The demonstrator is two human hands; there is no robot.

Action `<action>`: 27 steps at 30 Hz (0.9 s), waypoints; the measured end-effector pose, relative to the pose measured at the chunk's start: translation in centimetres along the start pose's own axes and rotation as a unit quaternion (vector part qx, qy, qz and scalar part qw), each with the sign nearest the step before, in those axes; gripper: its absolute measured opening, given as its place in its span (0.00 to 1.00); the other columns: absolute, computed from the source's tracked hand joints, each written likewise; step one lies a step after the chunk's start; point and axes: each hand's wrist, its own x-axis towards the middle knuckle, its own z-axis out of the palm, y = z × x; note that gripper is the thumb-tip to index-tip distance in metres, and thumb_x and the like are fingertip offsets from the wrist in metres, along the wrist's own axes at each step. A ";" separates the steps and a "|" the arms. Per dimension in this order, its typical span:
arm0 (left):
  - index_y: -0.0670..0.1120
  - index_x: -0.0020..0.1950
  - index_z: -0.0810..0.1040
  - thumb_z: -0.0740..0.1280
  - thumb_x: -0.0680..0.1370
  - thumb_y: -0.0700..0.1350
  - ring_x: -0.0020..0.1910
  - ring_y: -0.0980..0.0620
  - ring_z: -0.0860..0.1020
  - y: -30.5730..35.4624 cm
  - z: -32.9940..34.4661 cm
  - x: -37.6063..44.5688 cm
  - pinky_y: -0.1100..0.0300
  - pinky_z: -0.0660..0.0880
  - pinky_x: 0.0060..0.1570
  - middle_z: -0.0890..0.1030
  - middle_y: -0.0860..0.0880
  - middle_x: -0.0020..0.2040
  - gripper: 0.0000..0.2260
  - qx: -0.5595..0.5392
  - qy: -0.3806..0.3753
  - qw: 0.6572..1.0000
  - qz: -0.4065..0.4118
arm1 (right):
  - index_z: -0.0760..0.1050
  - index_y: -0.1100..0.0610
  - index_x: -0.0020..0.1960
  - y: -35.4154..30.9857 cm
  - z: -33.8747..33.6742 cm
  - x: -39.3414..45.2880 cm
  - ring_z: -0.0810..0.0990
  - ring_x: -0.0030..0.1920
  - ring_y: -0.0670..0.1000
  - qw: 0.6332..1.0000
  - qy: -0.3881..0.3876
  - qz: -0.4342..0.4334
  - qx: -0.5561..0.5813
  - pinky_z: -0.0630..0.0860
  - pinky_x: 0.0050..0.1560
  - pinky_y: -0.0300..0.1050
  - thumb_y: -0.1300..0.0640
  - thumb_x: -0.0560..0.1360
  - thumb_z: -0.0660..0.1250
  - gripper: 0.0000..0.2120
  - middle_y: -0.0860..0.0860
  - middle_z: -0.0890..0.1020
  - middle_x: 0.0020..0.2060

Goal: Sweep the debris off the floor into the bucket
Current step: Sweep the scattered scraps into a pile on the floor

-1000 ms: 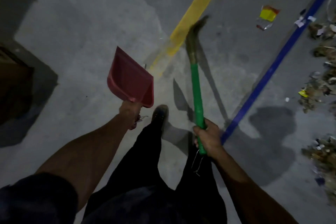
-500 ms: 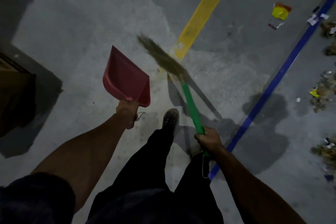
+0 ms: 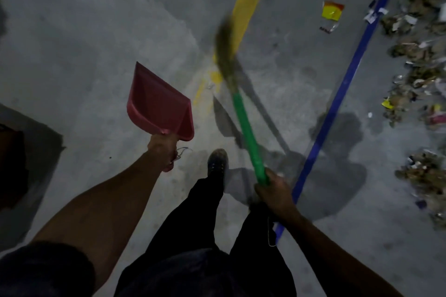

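Debris along grey concrete floor, right hand gripping broom, left hand gripping dustpan

broom bristles blurred — debris cut off at right edge.

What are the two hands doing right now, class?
Left hand: closed around the dustpan handle, holding it up.
Right hand: closed around the green broom handle.
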 end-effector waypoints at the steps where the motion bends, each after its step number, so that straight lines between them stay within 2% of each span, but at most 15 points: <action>1: 0.40 0.40 0.76 0.72 0.69 0.45 0.27 0.49 0.71 0.2 0.2 -0.1 0.54 0.69 0.36 0.74 0.43 0.30 0.10 0.000 -0.002 1.000 0.001 | 0.75 0.58 0.51 -0.4 0.7 0.4 0.74 0.30 0.45 1.000 -0.021 -0.015 -0.011 0.66 0.28 0.32 0.66 0.72 0.68 0.09 0.52 0.77 0.37; 4: 0.41 0.38 0.74 0.72 0.68 0.46 0.26 0.50 0.69 1.0 0.9 -0.4 0.56 0.66 0.33 0.72 0.43 0.29 0.11 -0.001 -0.017 1.000 0.006 | 0.73 0.57 0.45 -1.0 1.6 2.2 0.73 0.24 0.43 0.995 -0.089 0.025 -0.041 0.65 0.21 0.30 0.62 0.73 0.67 0.03 0.53 0.77 0.34; 6: 0.42 0.37 0.72 0.71 0.68 0.45 0.24 0.51 0.67 1.6 1.5 -0.7 0.59 0.64 0.30 0.70 0.44 0.28 0.10 0.005 -0.026 1.000 -0.006 | 0.72 0.57 0.42 -0.5 1.5 3.6 0.75 0.20 0.44 0.991 -0.094 0.089 0.016 0.68 0.19 0.35 0.62 0.74 0.67 0.04 0.53 0.77 0.31; 9: 0.43 0.35 0.71 0.68 0.71 0.44 0.24 0.51 0.68 2.8 2.4 -1.0 0.60 0.63 0.29 0.71 0.45 0.27 0.08 0.009 -0.034 0.999 -0.022 | 0.74 0.60 0.44 0.4 -0.5 5.0 0.74 0.17 0.45 0.976 -0.025 0.176 0.126 0.68 0.18 0.35 0.64 0.74 0.67 0.02 0.53 0.76 0.27; 12: 0.42 0.38 0.74 0.68 0.72 0.45 0.24 0.51 0.68 4.0 3.4 -1.8 0.60 0.64 0.29 0.71 0.45 0.27 0.07 -0.001 -0.050 0.999 -0.016 | 0.75 0.63 0.45 1.1 -4.1 6.2 0.72 0.16 0.47 0.942 0.060 0.227 0.240 0.68 0.18 0.36 0.66 0.74 0.67 0.01 0.55 0.75 0.25; 16: 0.42 0.40 0.75 0.68 0.73 0.45 0.22 0.51 0.68 5.6 5.0 -3.2 0.65 0.64 0.24 0.71 0.46 0.28 0.07 -0.012 -0.068 0.997 0.016 | 0.74 0.66 0.48 0.9 -8.5 6.8 0.71 0.17 0.47 0.914 0.153 0.213 0.309 0.68 0.19 0.37 0.68 0.75 0.66 0.02 0.56 0.74 0.27; 19: 0.42 0.40 0.74 0.68 0.73 0.42 0.21 0.52 0.67 6.8 6.5 -4.7 0.67 0.64 0.22 0.71 0.45 0.28 0.05 -0.018 -0.069 0.997 0.036 | 0.75 0.63 0.46 0.2 -9.0 5.5 0.75 0.21 0.50 0.931 0.180 0.162 0.273 0.72 0.22 0.41 0.66 0.74 0.66 0.02 0.56 0.76 0.28; 21: 0.42 0.40 0.73 0.68 0.74 0.41 0.21 0.51 0.67 7.8 7.6 -5.7 0.67 0.64 0.19 0.71 0.44 0.28 0.06 -0.023 -0.063 0.997 0.043 | 0.76 0.59 0.50 -0.3 -8.5 4.9 0.80 0.31 0.55 0.958 0.146 0.124 0.211 0.78 0.32 0.51 0.61 0.73 0.67 0.06 0.59 0.80 0.35; 23: 0.41 0.37 0.72 0.68 0.74 0.41 0.18 0.52 0.66 8.7 9.0 -6.6 0.67 0.64 0.17 0.71 0.44 0.28 0.08 -0.017 -0.062 0.997 0.045 | 0.75 0.53 0.51 -1.0 -8.7 5.6 0.80 0.36 0.57 0.975 0.095 0.093 0.178 0.79 0.40 0.55 0.58 0.73 0.67 0.08 0.59 0.81 0.39; 27: 0.45 0.31 0.67 0.71 0.73 0.41 0.14 0.54 0.64 11.0 12.9 -8.5 0.69 0.61 0.19 0.69 0.47 0.21 0.15 -0.049 -0.067 0.996 0.036 | 0.76 0.52 0.45 -2.4 -12.7 11.3 0.79 0.34 0.55 0.989 0.039 0.068 0.125 0.79 0.38 0.48 0.58 0.71 0.69 0.04 0.53 0.80 0.35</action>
